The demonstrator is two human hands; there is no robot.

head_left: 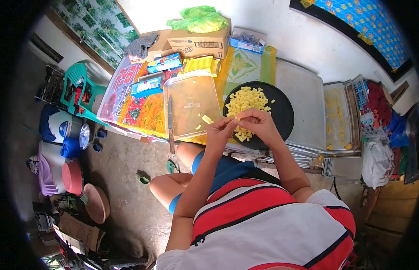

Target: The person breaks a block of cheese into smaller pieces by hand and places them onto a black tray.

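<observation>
My left hand [221,129] and my right hand [258,123] meet fingertip to fingertip over a round black tray [283,112]. Both are closed in a pinch, and a small pale yellow piece [237,119] shows between the fingertips. Beneath them, a heap of small yellow cubes [249,100] covers the tray's left part. A pale yellow strip [207,119] shows right beside my left hand, overlapping a shallow clear plastic tray [191,96]. A few yellow scraps lie in that tray. Along its left edge rests a knife [170,119], its wooden handle sticking out past the table edge.
Blue boxes [147,87], a yellow pack [200,65] and a cardboard box [198,41] stand farther back. Stacked metal trays [303,87] sit to the right. A green chair [83,92] is at left, with basins [97,203] and slippers [142,178] on the floor.
</observation>
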